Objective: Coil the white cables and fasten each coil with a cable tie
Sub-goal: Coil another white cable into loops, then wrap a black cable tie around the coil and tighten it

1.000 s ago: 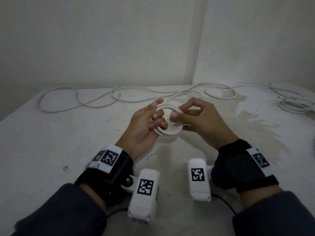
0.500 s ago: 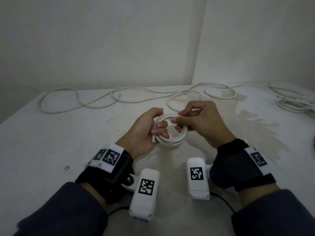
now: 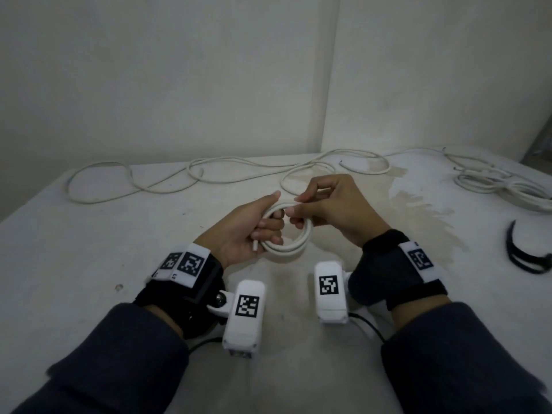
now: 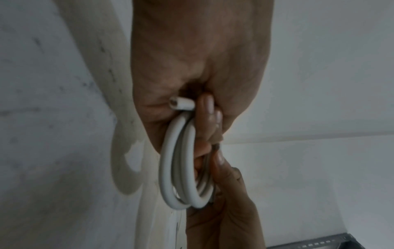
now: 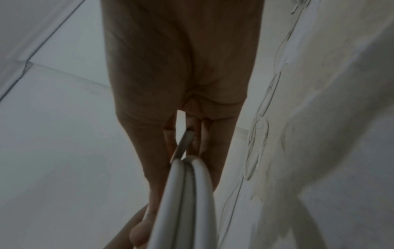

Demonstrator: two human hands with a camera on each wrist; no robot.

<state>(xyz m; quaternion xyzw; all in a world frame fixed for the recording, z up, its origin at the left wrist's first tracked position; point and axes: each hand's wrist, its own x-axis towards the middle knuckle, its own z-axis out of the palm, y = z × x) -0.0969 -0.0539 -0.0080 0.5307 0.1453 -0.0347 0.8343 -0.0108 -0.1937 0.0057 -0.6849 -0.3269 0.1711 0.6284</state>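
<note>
A small coil of white cable (image 3: 294,249) is held above the table between both hands. My left hand (image 3: 263,225) grips its left side with fingers curled round the strands, and the cut cable end (image 3: 255,245) sticks out below them. In the left wrist view the coil (image 4: 179,168) hangs from those fingers, the cable end (image 4: 181,105) against the palm. My right hand (image 3: 301,209) pinches the coil's upper right part. The right wrist view shows the coil's strands (image 5: 187,202) running up into that pinch, with a thin grey strand (image 5: 184,143) between the fingers.
Loose white cables (image 3: 179,180) snake along the back of the white table (image 3: 89,249). A bundle of white cable (image 3: 507,189) lies at the far right. Black cable ties (image 3: 519,258) lie right of my right wrist. Walls close off the back.
Both hands have brought the coil slightly down and towards me. The right hand has shifted its pinch on the coil, and the cable end now pokes out under the left fingers.
</note>
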